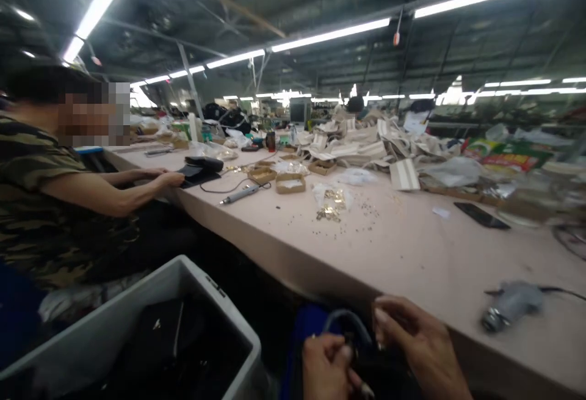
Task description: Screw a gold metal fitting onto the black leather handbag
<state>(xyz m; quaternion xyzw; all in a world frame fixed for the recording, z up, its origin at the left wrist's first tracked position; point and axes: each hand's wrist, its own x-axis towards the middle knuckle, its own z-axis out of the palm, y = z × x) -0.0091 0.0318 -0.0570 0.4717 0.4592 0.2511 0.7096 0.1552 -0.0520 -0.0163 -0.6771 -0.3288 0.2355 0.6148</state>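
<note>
Head view shows both hands low at the frame's bottom edge, below the worktop point(412, 253) rim. Left hand point(327, 366) has its grip pinching a small dark metal piece point(350, 345) joined to a grey strap loop point(345, 320). Right hand point(419, 342) hovers just beside it, fingers loosely spread. A grey power tool point(508, 305) lies near on the worktop. To the left, a co-worker's hand point(169, 178) rests on a black bag point(199, 168); a grey bin point(137, 327) stands below.

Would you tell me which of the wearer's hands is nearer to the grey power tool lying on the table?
Right. The right hand sits below the table edge, a short way left of the grey power tool. The left hand is farther left and lower.
</note>
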